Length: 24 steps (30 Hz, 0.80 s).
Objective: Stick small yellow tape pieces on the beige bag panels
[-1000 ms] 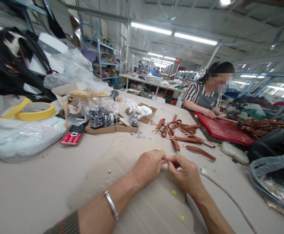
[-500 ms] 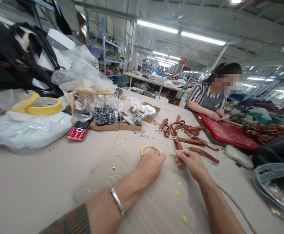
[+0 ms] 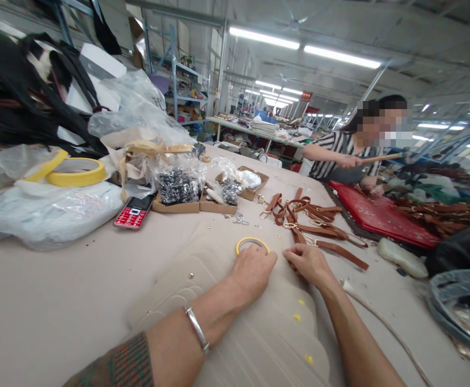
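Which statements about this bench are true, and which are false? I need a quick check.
1. The left hand hides part of a yellow roll. True.
2. The right hand touches the left hand. False: a gap shows between them.
3. The red-keyed phone lies left of the open cartons. True.
4. The brown straps lie left of the red-keyed phone. False: the brown straps are to its right.
5. A co-worker's hand grips a wooden-handled tool. True.

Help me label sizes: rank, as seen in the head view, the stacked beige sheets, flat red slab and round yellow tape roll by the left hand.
1. Stacked beige sheets
2. Flat red slab
3. Round yellow tape roll, partly hidden
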Each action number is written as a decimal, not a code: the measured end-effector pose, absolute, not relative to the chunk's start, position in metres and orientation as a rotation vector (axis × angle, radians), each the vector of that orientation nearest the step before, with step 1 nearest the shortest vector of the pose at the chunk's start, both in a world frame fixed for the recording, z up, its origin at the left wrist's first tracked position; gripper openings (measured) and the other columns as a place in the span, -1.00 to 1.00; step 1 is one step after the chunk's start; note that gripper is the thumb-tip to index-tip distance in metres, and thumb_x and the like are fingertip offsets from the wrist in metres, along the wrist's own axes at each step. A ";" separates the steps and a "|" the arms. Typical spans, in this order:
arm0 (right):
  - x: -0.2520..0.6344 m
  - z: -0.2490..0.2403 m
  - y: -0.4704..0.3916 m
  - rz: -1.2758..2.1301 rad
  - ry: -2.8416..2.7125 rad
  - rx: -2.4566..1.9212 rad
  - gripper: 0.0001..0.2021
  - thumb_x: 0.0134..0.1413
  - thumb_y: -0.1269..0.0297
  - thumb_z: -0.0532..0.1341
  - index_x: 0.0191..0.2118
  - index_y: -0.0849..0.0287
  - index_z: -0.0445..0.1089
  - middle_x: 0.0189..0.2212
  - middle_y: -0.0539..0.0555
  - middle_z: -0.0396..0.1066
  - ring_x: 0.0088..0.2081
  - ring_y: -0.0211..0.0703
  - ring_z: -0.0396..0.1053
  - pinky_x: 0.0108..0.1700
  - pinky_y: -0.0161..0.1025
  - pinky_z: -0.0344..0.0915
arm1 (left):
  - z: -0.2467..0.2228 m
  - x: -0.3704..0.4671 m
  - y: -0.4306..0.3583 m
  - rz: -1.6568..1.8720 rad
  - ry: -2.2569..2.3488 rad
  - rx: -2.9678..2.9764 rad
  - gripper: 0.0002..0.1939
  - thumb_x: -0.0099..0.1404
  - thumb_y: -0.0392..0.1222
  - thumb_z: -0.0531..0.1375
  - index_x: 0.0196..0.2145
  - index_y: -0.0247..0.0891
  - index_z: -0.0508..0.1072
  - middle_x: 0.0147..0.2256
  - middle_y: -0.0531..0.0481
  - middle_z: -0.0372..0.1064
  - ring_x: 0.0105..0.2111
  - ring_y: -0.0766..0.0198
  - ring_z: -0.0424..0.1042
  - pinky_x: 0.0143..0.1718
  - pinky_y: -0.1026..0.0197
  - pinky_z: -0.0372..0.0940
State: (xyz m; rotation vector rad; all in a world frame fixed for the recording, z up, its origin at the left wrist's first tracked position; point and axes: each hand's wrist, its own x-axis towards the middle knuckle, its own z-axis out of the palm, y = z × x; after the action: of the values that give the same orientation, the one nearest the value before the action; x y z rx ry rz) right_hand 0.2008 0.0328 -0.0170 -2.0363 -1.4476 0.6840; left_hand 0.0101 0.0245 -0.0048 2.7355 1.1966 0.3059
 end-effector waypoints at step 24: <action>0.208 -0.022 0.025 0.319 -1.665 -1.982 -0.73 0.04 0.14 0.14 -0.30 0.10 0.56 -0.27 0.10 0.53 -0.19 -0.04 0.42 -0.16 -0.22 0.23 | -0.007 0.009 0.027 0.358 1.172 2.725 -0.83 0.31 -0.40 0.00 -0.25 -0.26 0.35 -0.25 -0.13 0.39 -0.20 0.09 0.35 -0.20 0.09 0.29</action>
State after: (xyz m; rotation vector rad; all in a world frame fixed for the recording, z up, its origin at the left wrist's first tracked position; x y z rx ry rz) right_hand 0.2077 0.0252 -0.0220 -1.9821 -1.6649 0.3191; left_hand 0.0087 0.0266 -0.0072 2.7251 1.1718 0.3582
